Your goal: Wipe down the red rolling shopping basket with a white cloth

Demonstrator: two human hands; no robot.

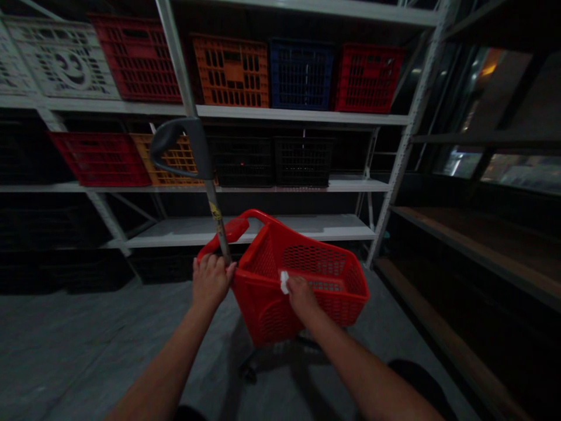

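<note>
Shelves (280, 115) beyond; fingers (213, 264) around pole (218, 219), cloth (284, 282)

Left hand (211, 280), right hand (301, 295), bare forearms (350, 365), dark clothing (416, 377) at lower edge

Just ahead of my right fingers (293, 285) the red basket (307, 304) stands open at the top, and I see free room inside it. Up from my left fingers (209, 264) rises the pull rod (215, 213) with its black grip (175, 146), barring the way across. Beyond both, the shelf rack (280, 114) and its crates (231, 71) close the front. Left of the fingers the floor (65, 345) lies open. To the right, wooden shelves (482, 245) narrow the aisle.
</note>
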